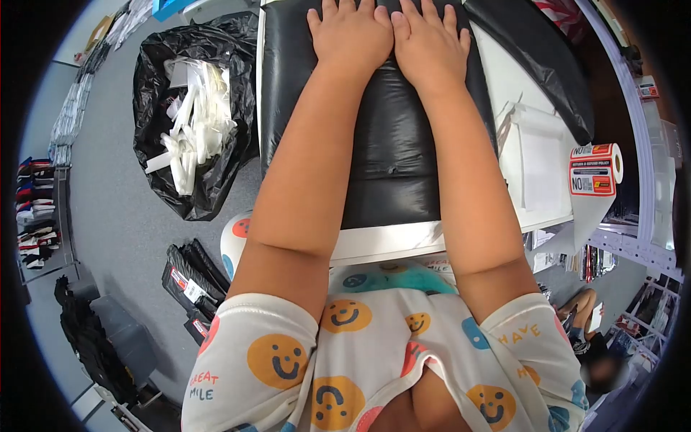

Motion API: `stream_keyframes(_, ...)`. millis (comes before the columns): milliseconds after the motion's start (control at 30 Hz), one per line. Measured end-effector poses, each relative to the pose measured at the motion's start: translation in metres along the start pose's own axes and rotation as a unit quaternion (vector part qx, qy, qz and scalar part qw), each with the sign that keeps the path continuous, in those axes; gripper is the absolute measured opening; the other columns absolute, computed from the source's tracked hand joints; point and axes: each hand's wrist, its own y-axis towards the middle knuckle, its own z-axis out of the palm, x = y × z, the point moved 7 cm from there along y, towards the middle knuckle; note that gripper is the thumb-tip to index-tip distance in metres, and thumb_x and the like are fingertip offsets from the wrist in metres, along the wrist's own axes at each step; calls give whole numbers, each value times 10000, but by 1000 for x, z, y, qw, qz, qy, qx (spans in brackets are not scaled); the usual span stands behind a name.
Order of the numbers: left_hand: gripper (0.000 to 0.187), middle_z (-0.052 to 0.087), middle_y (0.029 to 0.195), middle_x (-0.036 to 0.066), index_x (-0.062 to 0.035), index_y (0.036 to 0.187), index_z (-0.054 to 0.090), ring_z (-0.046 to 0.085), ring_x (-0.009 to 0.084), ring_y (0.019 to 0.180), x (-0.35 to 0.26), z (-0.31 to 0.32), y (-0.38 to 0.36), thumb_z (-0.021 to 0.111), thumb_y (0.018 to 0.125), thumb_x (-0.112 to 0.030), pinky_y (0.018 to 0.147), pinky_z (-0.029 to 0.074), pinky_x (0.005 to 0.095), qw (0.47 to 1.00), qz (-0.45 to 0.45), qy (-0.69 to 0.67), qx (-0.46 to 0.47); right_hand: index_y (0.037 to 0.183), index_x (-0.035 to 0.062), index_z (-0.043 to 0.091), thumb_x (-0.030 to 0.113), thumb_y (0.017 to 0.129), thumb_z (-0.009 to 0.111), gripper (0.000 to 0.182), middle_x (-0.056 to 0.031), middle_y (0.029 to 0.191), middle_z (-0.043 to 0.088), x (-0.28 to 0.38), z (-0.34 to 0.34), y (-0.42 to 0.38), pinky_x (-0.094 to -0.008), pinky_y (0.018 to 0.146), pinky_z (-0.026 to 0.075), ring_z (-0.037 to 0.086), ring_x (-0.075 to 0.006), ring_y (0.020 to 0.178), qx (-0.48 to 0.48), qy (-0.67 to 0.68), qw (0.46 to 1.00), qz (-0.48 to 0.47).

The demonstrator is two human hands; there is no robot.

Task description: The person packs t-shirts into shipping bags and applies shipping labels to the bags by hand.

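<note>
A black plastic mailer bag (392, 158) lies lengthwise on the white table (389, 245), plump and slightly wrinkled. Both palms press on its far part. My left hand (350, 32) rests flat with its fingers stretched forward. Beside it, thumbs almost touching, my right hand (432, 39) also lies flat with fingers spread. What the bag contains is hidden.
On the right are another black plastic bag (540, 65), white sheets (536, 151) and a roll of printed labels (594, 171). A black trash bag (155, 108) of white scraps stands left; black packages (191, 281) lie on the floor. Another person sits at lower right.
</note>
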Motion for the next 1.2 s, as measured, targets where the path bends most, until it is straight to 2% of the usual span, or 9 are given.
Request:
stream_keyframes(200,473,374,1340,145,-65,1262,441,273,300,1279,-1,-4,-3,304,878,-302,1043,183,470,999,-1,-37,10,1253,127,458,340,907,295,438,-119,1336,384,2,4,-1,-477,1028,197,305,-311,1254,20,-33,999,11)
stream_keyframes(333,478,379,1336,148,-57,1254,450,277,308,1276,-2,-5,-2,311,872,-308,1045,182,467,999,-2,-9,35,1251,141,462,338,907,287,434,-115,1335,386,1,6,0,-474,1029,198,311,-306,1252,24,-58,998,4)
stream_keyframes(833,477,429,1300,142,-50,1230,478,336,309,1240,-1,-1,-3,328,868,-323,1034,208,458,999,9,-3,32,1252,142,464,322,916,263,431,-97,1353,370,1,10,1,-460,1042,182,295,-284,1268,75,-80,994,19)
stream_keyframes(933,475,442,1290,136,-53,1223,487,354,303,1226,-3,-6,-3,332,868,-327,1029,216,456,999,9,-3,37,1253,142,462,321,918,259,431,-95,1352,371,6,0,-2,-454,1045,179,295,-282,1269,85,-47,995,23)
stream_keyframes(1200,471,445,1289,131,-65,1226,488,367,295,1219,0,2,-1,332,869,-330,1023,229,449,999,3,5,39,1248,142,470,324,915,264,432,-103,1344,380,0,12,0,-459,1042,186,300,-283,1266,79,-68,994,18)
